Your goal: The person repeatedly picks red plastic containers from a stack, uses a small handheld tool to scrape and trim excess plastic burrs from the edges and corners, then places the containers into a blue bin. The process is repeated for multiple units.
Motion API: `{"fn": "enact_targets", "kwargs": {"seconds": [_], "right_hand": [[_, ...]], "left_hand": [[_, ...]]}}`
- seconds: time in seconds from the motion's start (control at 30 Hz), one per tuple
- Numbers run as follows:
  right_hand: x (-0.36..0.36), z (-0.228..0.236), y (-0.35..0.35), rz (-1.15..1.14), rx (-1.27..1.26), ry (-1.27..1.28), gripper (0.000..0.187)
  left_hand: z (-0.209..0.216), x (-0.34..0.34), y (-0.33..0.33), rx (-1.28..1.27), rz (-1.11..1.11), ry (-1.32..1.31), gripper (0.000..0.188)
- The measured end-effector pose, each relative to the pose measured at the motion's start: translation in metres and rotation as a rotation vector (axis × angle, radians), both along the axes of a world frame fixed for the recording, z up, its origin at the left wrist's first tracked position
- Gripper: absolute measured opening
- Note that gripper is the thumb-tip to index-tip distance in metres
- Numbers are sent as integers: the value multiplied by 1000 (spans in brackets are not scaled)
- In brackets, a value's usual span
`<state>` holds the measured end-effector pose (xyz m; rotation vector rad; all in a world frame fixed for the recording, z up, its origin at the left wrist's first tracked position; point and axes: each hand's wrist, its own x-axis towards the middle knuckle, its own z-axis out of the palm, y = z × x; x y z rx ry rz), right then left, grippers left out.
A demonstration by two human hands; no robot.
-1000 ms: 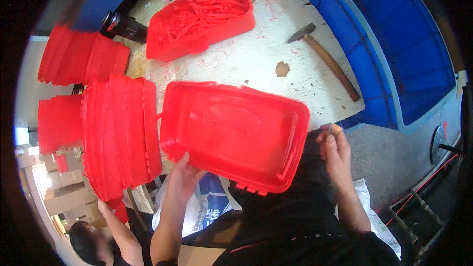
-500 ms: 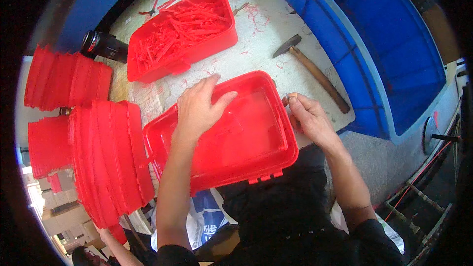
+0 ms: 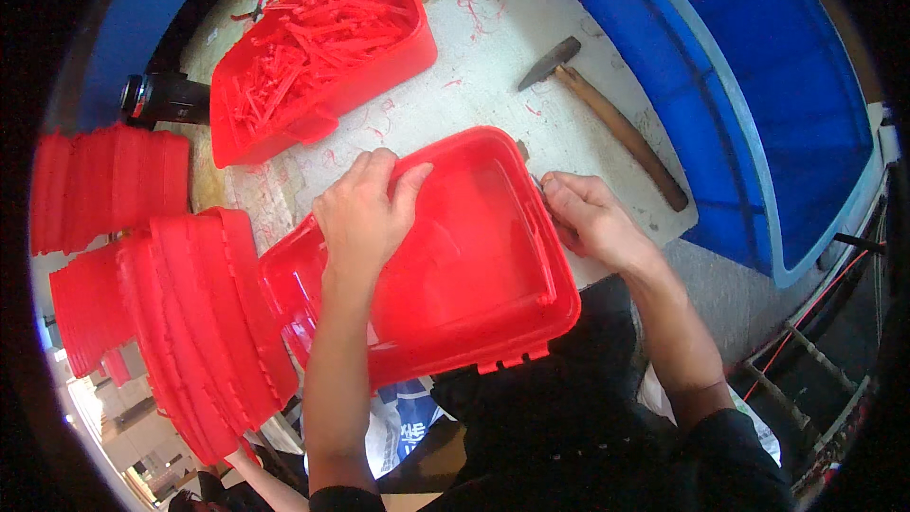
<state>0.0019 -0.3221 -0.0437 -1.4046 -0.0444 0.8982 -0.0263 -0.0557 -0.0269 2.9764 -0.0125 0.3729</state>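
A shallow red plastic box (image 3: 455, 256) with hinge tabs on its near side lies tilted in front of me. My left hand (image 3: 365, 204) is closed over its far rim, thumb on the inner side. Beside the box's right wall, my right hand (image 3: 590, 218) is closed in a pinch. A thin greyish tip shows at those fingers, too small to name; the rest is hidden by the hand. Beyond the box stands a red bin (image 3: 379, 76) heaped with red plastic strips.
A hammer (image 3: 616, 128) lies on the white worktop (image 3: 483, 85) among red shavings. A big blue crate (image 3: 749, 161) stands right. Stacked red plastic parts (image 3: 204, 313) rise at left, near a black cylinder (image 3: 171, 98). Another person's arm (image 3: 265, 484) reaches in at lower left.
The view has shifted slightly, so the bin and stacks sit further left and the hammer a little to the right. Both hands keep their places at the red box.
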Motion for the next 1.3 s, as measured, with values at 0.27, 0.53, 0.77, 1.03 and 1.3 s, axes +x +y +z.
{"fn": "enact_targets", "kwargs": {"seconds": [0.27,0.53,0.77,1.03,1.3], "right_hand": [[-26,9,-22,107,-111,-97,39],[-72,16,-55,204,-259,-167,31],[-98,65,-83,306,-440,-177,18],[-25,66,3,156,-958,-1064,11],[-12,73,34,211,-1209,-1210,23]], "left_hand": [[3,2,-1,10,55,49,41],[1,2,2,-18,62,56,42],[7,1,0,-22,67,59,43],[8,-4,2,-80,30,58,41],[-4,-4,10,-127,-2,53,27]]}}
